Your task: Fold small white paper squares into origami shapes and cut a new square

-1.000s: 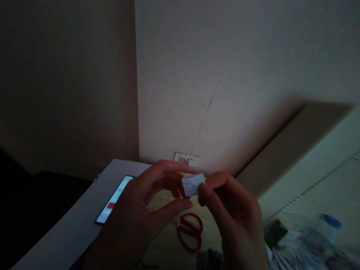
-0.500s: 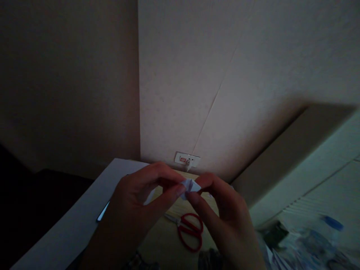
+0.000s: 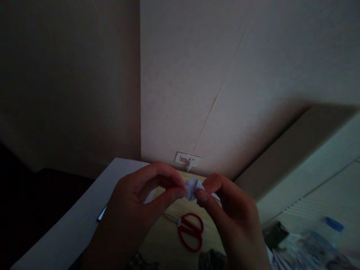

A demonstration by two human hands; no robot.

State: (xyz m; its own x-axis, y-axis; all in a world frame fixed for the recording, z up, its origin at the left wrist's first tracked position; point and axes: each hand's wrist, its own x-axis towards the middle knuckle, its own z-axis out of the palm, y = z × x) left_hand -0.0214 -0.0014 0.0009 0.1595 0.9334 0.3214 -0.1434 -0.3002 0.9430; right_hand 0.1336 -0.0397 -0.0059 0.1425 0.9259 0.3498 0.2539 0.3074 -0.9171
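Observation:
A small folded piece of white paper (image 3: pixel 191 188) is held up between both hands, above the table. My left hand (image 3: pixel 146 198) pinches its left side between thumb and forefinger. On the other side, my right hand (image 3: pixel 227 210) grips the paper's right edge the same way. Below the hands, a pair of scissors (image 3: pixel 189 231) with red handles lies on the wooden tabletop, its blades pointing left. The exact folds of the paper are too small and dim to make out.
White paper (image 3: pixel 84 202) covers the table's left part, with a phone-like dark-edged object (image 3: pixel 102 214) partly behind my left hand. A wall socket (image 3: pixel 187 159) with a plug sits behind the table. At lower right are plastic bags and a blue-capped bottle (image 3: pixel 334 225).
My right hand has shifted slightly right, and its grip on the paper has moved. More of the folded paper shows between the fingertips. The scissors have not moved.

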